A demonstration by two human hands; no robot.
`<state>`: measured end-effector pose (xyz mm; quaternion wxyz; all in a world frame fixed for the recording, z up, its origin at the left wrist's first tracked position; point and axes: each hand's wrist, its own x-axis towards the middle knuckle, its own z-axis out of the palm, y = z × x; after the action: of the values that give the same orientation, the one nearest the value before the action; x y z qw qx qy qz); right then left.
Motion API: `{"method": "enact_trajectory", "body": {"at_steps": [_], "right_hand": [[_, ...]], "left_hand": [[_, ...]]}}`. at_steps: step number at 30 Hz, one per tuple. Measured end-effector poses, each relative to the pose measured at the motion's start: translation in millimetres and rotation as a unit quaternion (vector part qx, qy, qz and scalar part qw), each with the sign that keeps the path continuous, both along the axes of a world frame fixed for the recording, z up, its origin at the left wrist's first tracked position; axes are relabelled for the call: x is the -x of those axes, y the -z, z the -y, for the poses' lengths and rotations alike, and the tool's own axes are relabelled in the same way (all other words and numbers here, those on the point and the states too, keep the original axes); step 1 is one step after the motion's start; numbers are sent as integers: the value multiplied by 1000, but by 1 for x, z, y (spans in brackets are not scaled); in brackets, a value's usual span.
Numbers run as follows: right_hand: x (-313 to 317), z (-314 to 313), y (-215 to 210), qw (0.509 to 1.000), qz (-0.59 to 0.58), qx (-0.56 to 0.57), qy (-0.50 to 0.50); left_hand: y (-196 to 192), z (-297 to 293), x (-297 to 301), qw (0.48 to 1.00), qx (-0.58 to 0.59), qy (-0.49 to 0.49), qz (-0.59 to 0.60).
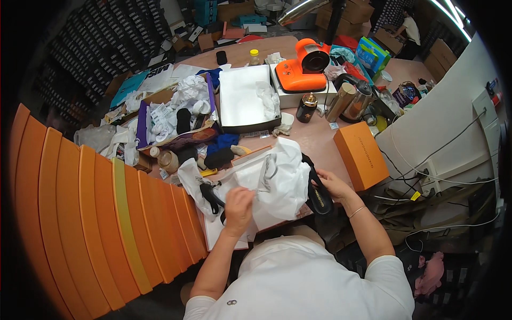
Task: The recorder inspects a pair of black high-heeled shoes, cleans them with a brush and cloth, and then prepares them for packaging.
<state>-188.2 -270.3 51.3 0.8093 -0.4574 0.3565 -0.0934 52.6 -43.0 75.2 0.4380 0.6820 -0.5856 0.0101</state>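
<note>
My left hand (238, 205) pinches a sheet of white tissue paper (277, 178) that lies crumpled over an open shoe box on the pinkish table (314, 138). My right hand (333, 186) holds a black sandal (318, 194) at the paper's right edge, sole toward me. A second black sandal strap (212, 194) pokes out from under the paper, left of my left hand.
A tall row of orange box lids (106, 213) stands at my left. An orange shoe box (361, 154) lies to the right. Farther back are an open white box (242, 101), an orange machine (306, 66), bottles and a cluttered purple box (176, 120).
</note>
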Motion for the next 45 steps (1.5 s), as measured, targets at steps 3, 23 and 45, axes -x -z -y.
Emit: {"method": "enact_trajectory", "body": {"at_steps": [3,23,45], "right_hand": [[-28,13,-26,1000,7,5,6],[-115,70,-86,873,-19,381,-303],[-112,-101,107,554,-67,696,-453]], "left_hand": [[106,9,35,854,-442,154,227],[37,-1,32,464,-81,141,-871],[47,-77,14,622,170,-173,-745]]}}
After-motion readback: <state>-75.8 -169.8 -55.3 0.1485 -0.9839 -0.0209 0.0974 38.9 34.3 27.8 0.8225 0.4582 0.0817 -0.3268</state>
